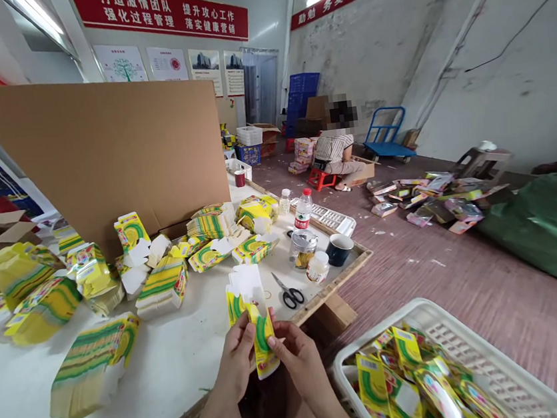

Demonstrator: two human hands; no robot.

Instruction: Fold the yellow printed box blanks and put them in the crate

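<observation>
Between my two hands, at the near edge of the white table (pixel 184 354), is a yellow and green carton (pixel 263 335) with its white flaps standing up. My left hand (pixel 237 354) pinches its left side, thumb in front. My right hand (pixel 295 351) grips the right side with thumb and fingers. Just beyond, a pair of scissors with black handles (pixel 292 296) lies on the table. Left of my hands rests a stack of flat cartons (pixel 92 364). At the lower right, a white plastic basket (pixel 453 330) holds many yellow and green packs (pixel 403 376).
More carton stacks (pixel 161 283) lie before an upright cardboard sheet (pixel 126 152). A red-capped bottle (pixel 303 209), a glass jar (pixel 304 248), a white-lidded jar (pixel 318 267) and a dark mug (pixel 339 249) stand near the table's right edge. A person (pixel 336 145) sits on a red stool beyond.
</observation>
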